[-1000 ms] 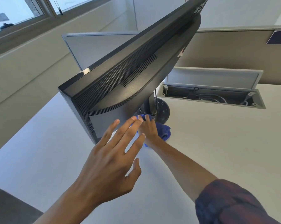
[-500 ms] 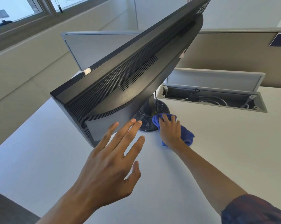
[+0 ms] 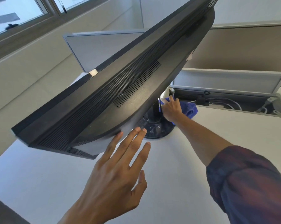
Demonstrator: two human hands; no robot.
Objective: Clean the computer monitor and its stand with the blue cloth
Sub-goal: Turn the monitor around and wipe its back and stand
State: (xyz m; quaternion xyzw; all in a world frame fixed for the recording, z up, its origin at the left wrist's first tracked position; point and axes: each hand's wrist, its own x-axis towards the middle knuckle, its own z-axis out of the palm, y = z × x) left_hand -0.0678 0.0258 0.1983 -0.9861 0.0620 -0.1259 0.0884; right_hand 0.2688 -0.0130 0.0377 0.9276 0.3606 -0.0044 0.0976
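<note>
A black computer monitor (image 3: 120,88) is seen from behind, tilted, with its vented back facing me. Its stand (image 3: 154,126) has a round dark base and a black post, on the white desk (image 3: 209,139). My right hand (image 3: 171,109) presses the blue cloth (image 3: 189,109) against the post, just above the base. My left hand (image 3: 118,167) is flat and spread, fingertips touching the monitor's lower back edge.
An open cable tray (image 3: 230,102) with a raised lid, cables and plugs is sunk in the desk behind the stand. Grey partition panels (image 3: 94,49) stand behind the desk. A window (image 3: 18,12) lies at the upper left.
My right hand moved the blue cloth from the desk beside the base up and back onto the stand's post. The left hand stays at the monitor's lower edge.
</note>
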